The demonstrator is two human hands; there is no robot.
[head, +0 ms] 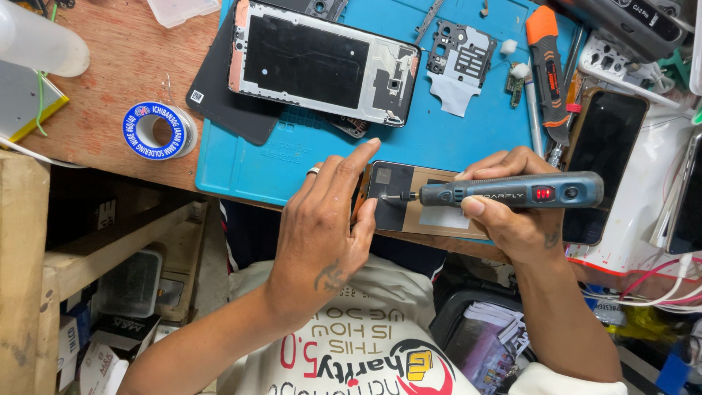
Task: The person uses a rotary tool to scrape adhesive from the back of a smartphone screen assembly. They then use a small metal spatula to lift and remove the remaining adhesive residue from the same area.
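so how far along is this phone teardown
Done: a phone frame lies stripped on the blue mat, with a small cover plate set beside it. In hand: the left hand steadies a phone back at the mat's edge, and the right hand holds an electric screwdriver, bit on its top corner. Left: this phone still looks closed; remaining screws can't be seen.

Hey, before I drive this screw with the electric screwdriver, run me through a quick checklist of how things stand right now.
1. Bit tip on the open phone: ok, it meets the board near the top corner.
2. Right hand grip on the electric screwdriver: ok, wrapped around the barrel.
3. Left hand steadying the phone: ok, fingers at its left edge.
4. Phone support: not ok, it overhangs the blue mat and bench edge.
5. Bit seated in the screw head: cannot tell.
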